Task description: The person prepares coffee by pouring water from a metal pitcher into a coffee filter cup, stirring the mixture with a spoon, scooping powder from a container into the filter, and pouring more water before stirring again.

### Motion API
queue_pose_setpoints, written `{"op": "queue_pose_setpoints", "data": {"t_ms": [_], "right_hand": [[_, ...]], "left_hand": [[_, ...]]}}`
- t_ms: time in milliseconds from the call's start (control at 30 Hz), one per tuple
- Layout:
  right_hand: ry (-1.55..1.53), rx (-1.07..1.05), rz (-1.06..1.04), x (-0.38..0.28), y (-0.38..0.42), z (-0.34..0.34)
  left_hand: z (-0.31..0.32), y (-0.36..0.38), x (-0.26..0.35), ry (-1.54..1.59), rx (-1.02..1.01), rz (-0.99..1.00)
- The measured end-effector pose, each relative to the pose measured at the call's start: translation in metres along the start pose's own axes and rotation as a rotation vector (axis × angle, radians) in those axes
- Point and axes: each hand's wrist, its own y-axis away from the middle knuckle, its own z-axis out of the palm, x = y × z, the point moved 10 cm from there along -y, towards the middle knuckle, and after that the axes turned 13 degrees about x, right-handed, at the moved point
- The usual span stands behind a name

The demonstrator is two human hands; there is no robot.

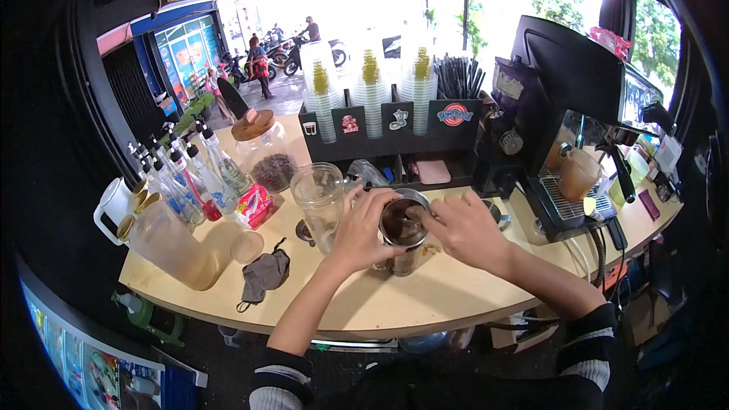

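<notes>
My left hand (363, 231) is wrapped round the side of a metal-rimmed cup (405, 220) with dark brown contents. Below its rim the cup's lower part shows greyish and tapers down to the counter. My right hand (467, 231) is closed at the cup's right rim, fingertips bent in over the opening; what they hold, if anything, is hidden. Just left of my left hand stands a large clear glass jar (315, 190) with a handle. Some small brown bits (430, 249) lie on the counter beneath my right hand.
Syrup bottles (186, 182), a cloudy pitcher (171, 250) and a wooden-lidded jar (272, 159) stand left. A grey cloth mask (266, 275) lies nearby. Behind is a black organizer (387, 133) with stacked cups and straws. An espresso machine (569, 197) occupies the right.
</notes>
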Motion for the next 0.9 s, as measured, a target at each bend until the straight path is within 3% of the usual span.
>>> {"op": "queue_pose_setpoints", "data": {"t_ms": [133,400,633,700,900], "right_hand": [[-0.131,-0.033,0.034,-0.006,0.002,0.011],[-0.109,-0.123,0.078,-0.007,-0.004,0.012],[-0.091,-0.135,0.062,-0.006,-0.006,0.007],[0.024,-0.039,0.061,-0.001,-0.01,-0.002],[-0.012,-0.108,0.128,-0.007,-0.009,0.004]], "left_hand": [[-0.002,-0.002,0.002,0.001,-0.005,0.035],[-0.002,-0.002,0.006,-0.016,0.004,0.056],[0.0,0.002,0.001,-0.009,0.056,0.021],[0.001,0.002,0.001,-0.011,0.059,0.02],[0.001,0.001,-0.002,0.033,0.043,0.004]]}}
